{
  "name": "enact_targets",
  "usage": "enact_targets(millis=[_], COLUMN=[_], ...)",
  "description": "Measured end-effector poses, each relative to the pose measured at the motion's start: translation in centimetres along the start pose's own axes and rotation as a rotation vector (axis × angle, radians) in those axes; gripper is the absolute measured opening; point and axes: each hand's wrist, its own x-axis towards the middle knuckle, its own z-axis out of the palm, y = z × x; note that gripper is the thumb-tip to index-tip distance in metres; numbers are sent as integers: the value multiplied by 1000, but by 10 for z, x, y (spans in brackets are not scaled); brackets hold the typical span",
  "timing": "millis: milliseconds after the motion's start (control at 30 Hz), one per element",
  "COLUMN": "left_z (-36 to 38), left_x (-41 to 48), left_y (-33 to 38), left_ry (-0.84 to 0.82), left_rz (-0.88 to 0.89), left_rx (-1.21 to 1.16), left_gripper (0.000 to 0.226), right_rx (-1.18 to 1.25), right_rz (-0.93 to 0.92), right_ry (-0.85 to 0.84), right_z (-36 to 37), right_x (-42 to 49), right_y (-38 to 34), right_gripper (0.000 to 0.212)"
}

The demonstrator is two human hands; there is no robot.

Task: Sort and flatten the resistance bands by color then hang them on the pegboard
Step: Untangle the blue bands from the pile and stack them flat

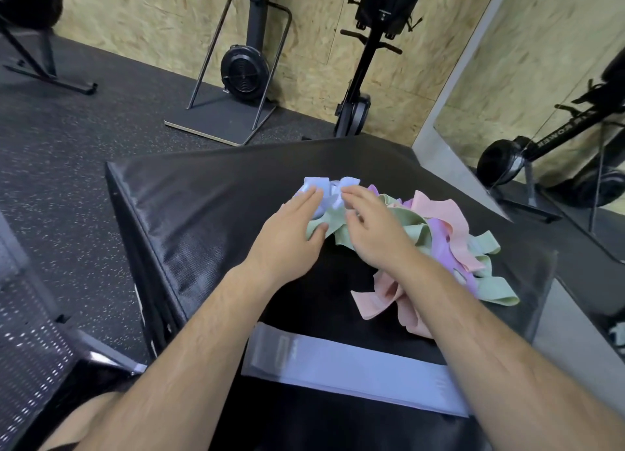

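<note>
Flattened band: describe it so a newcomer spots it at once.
Find the big black padded vinyl block. At its near edge, closest to the camera, lies a pale lilac-blue fabric resistance band. It alone lies flat and straight; the other pastel bands sit tangled behind.

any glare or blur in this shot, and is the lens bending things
Head view: overhead light leaves a grey sheen on the left side of the black pad; at lower left the perforated panel is soft, with speckled highlights; the wide-angle lens leans the mirror frame and bows the pad's edges; left hand, right hand and band pile are fairly sharp.
</note>
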Motion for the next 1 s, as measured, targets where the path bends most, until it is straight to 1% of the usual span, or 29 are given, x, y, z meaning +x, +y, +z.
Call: enact_targets(millis=[67,133,233,333,467,567,700,767,900,1000], left_z=[-5,-9,-13,-16,-18,-15,-7,-2,5,4], left_x=[-2,-4,-13,-21,-31,-39,-54,-64,-74,-76], left_y=[6,10,22,29,35,38,35,36,40,46], left_ry=[48,59,62,89,155,135,34,-15,-97,-73], left_rz=[7,17,49,134,243,273,290,298,314,321], left_rx=[-90,-171,-216,-225,-199,-134,-20,-20,-28,-53], left_gripper=[58,58,54,45,25,17,17,18,21,19], right_rx=[26,50,113,192,300,432,626,737,878,891], right_rz=[-74,-120,-157,-200,-210,-120,38,113,247,271], right_ry=[31,37,76,168,246,264,275,286,301,332], right_z=[-7,-11,-22,-36,-48,-43,-21,-9,5,6], right_x=[-23,-43,-71,-89,-109,-127,-157,-172,-179,-172], right_y=[-8,-14,-23,-33,-47,-56,-55,-53,-49,-46], right_gripper=[39,38,36,32,27,25,19,17,28,38])
